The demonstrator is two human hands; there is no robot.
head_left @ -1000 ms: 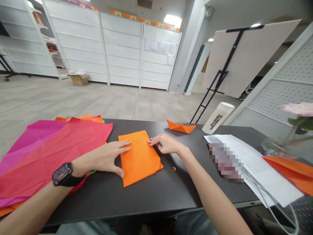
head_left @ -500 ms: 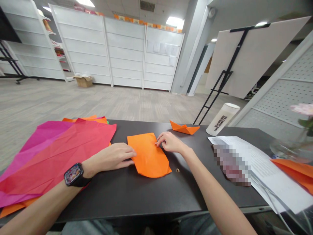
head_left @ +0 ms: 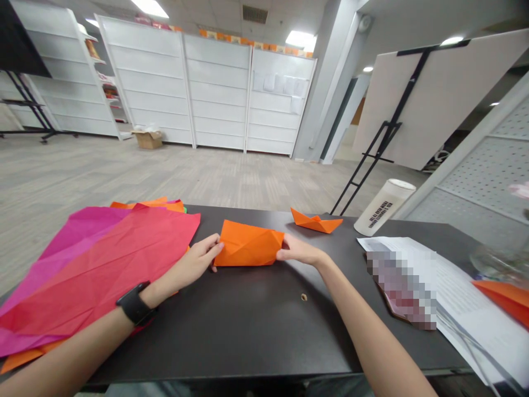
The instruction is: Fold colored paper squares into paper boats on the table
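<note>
An orange sheet of paper (head_left: pixel 249 245) is held just above the dark table (head_left: pixel 248 325), tilted so that it looks like a wide, low rectangle with faint creases. My left hand (head_left: pixel 202 255) pinches its left edge, thumb in front and fingers partly behind. At the opposite edge my right hand (head_left: pixel 300 249) grips the paper between thumb and fingers, some of them hidden behind it. A folded orange paper boat (head_left: pixel 316 221) rests on the table beyond my right hand.
Red and magenta paper sheets (head_left: pixel 107 264) lie in a pile on the left. A white cylinder (head_left: pixel 384 207) with black lettering leans at the back right. Printed pages (head_left: pixel 450 286) and a pixelated flat object (head_left: pixel 400 289) lie on the right. A tiny ring (head_left: pixel 304 297) sits nearer me.
The orange paper lay flatter on the table with my hands resting on it. Now both hands grip its side edges, and it is raised and turned to look wider and shorter.
</note>
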